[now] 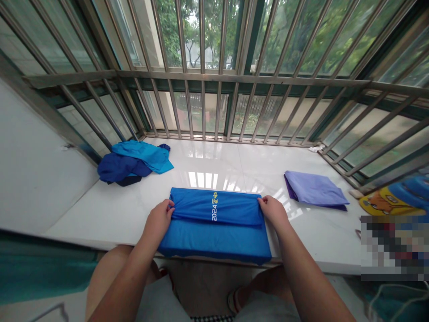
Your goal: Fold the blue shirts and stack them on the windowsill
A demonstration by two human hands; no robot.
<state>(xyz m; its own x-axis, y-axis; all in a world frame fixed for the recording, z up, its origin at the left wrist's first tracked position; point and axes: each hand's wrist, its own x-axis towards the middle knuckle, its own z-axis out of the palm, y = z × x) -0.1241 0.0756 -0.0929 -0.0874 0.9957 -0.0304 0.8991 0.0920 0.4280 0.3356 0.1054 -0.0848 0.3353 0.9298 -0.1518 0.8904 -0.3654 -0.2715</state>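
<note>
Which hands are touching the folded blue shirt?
Touching, both: the head view shows the left hand and right hand gripping opposite ends of the folded blue shirt.

The folded garment [216,223] at six o'clock is showing royal blue, carrying white "2024" lettering and a yellow emblem. At nine o'clock, the clothes heap [134,162] is mixing navy with turquoise. At three o'clock, the folded cloth [315,188] is showing pale lavender over a darker purple edge. The sill [234,165] is gleaming white, the window bars [203,112] are shining silver-grey, and the cartoon-printed item [392,201] farther out at three o'clock is showing yellow, orange and blue.
</note>
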